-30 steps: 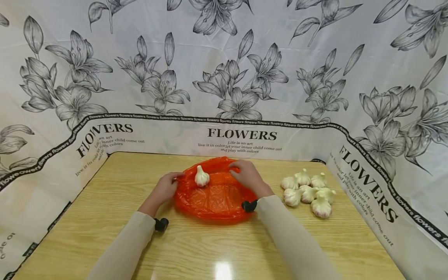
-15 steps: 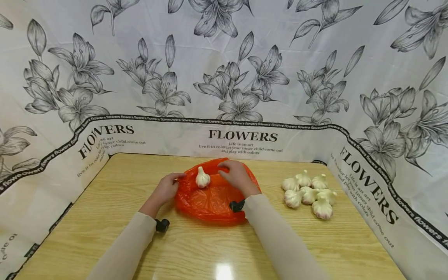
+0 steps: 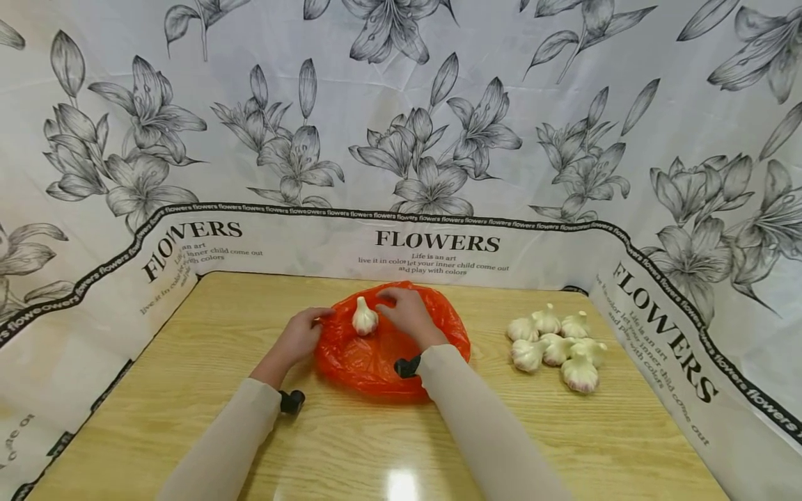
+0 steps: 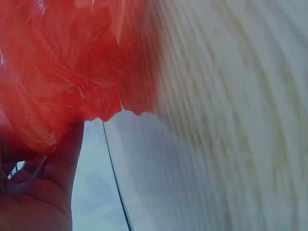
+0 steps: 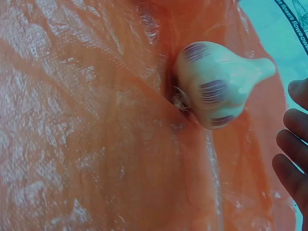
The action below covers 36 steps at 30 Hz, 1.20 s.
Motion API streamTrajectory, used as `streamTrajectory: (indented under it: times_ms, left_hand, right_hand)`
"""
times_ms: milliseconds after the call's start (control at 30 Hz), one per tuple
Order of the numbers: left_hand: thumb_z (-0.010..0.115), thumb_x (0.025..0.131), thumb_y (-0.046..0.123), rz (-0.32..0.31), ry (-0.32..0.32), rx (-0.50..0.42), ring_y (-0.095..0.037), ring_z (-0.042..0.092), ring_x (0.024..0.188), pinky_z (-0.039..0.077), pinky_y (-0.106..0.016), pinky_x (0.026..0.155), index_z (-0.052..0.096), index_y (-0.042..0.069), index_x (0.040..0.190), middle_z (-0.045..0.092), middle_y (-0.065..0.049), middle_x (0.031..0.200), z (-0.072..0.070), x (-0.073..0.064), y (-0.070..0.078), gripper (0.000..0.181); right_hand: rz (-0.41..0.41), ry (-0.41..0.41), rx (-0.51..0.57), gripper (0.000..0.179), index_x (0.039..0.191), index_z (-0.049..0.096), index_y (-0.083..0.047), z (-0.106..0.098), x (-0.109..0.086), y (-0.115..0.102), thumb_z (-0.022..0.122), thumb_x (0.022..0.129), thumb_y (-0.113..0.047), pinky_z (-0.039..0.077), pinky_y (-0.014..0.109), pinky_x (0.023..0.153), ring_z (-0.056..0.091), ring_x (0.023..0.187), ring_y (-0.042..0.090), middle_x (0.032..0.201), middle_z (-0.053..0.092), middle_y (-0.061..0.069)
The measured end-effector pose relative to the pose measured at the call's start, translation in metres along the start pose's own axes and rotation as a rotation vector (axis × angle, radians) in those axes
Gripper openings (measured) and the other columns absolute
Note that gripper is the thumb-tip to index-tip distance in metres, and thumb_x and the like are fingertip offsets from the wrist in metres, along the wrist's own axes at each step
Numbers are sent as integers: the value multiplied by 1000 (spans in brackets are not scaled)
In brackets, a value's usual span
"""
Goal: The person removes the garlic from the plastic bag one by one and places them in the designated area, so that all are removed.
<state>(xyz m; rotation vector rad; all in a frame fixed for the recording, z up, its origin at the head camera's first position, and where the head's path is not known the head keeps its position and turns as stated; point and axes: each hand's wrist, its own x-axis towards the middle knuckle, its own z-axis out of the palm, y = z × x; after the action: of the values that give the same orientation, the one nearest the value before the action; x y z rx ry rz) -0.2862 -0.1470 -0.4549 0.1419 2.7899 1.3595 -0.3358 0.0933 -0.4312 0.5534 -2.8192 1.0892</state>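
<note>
A red plastic bag (image 3: 391, 351) lies spread open on the table. One garlic bulb (image 3: 365, 317) sits inside it at the left, stem up; the right wrist view shows the same bulb (image 5: 211, 86) on the red film. My left hand (image 3: 302, 335) pinches the bag's left rim, and in the left wrist view the film covers part of its fingers (image 4: 67, 154). Over the bag, my right hand (image 3: 410, 314) reaches toward the bulb from the right. Its fingers (image 5: 291, 139) are spread and apart from the bulb, holding nothing.
Several garlic bulbs (image 3: 556, 341) are clustered on the wooden table (image 3: 351, 452), to the right of the bag. A white flower-print cloth (image 3: 432, 243) stands up along the back and sides of the table.
My right hand has moved left from the bag's right rim, coming close to the garlic bulb. The left hand stays at the left rim, and the bulb keeps its place in the bag.
</note>
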Motion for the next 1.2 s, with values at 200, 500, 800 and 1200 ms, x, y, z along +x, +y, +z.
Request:
streamTrajectory:
  times_ms: [200, 500, 800, 1200]
  left_hand:
    - [42, 98, 2, 0, 3, 2, -35, 45, 132, 44, -50, 105, 54, 12, 137, 46, -14, 146, 0, 0, 1, 42]
    - [42, 98, 1, -11, -7, 0, -35, 44, 133, 44, -50, 105, 53, 12, 138, 45, -15, 146, 0, 0, 1, 43]
    - [42, 98, 1, 6, 3, -8, -35, 46, 132, 45, -50, 105, 54, 11, 137, 47, -15, 145, 1, -1, 1, 43]
    - [42, 97, 1, 24, 5, -12, -35, 47, 131, 44, -50, 105, 54, 10, 137, 48, -16, 144, 0, -3, 3, 42]
  right_hand:
    - [15, -9, 41, 32, 123, 66, -17, 7, 4, -4, 65, 92, -25, 50, 42, 99, 59, 116, 24, 123, 66, 3]
    - [3, -30, 91, 35, 125, 64, -17, 19, 10, -11, 66, 91, -25, 50, 42, 99, 60, 116, 23, 124, 66, 3]
    - [2, -38, 27, 31, 125, 61, -20, 29, 13, -19, 60, 96, -28, 49, 43, 100, 60, 115, 27, 122, 66, 7]
    - [-20, -48, -4, 27, 122, 59, -17, 32, 12, -25, 57, 97, -26, 52, 41, 95, 62, 107, 26, 115, 67, 8]
